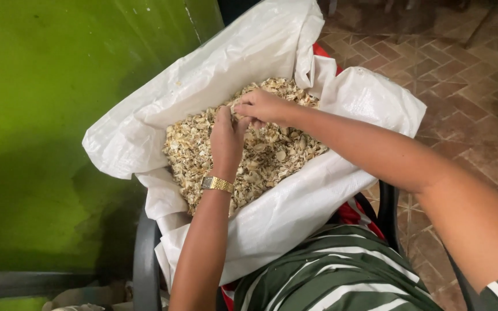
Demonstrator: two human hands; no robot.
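Husks (272, 152) lie under both hands' fingers (243, 118), inside white sack (203, 75).

**Pale husks filled an open white sack**

A heap of dry, tan, flaky husks (272, 150) lay loose inside a white woven sack (295, 207). The sack's mouth was rolled back and spread wide, its crumpled cloth resting on a dark chair beside a green wall.

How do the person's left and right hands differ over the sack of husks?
The left hand wears a gold watch at its wrist; the right hand has a bare wrist. The left reaches in from below, the right from the right side, farther up the pile. Both meet over the pale husks in the white sack, fingers curled.
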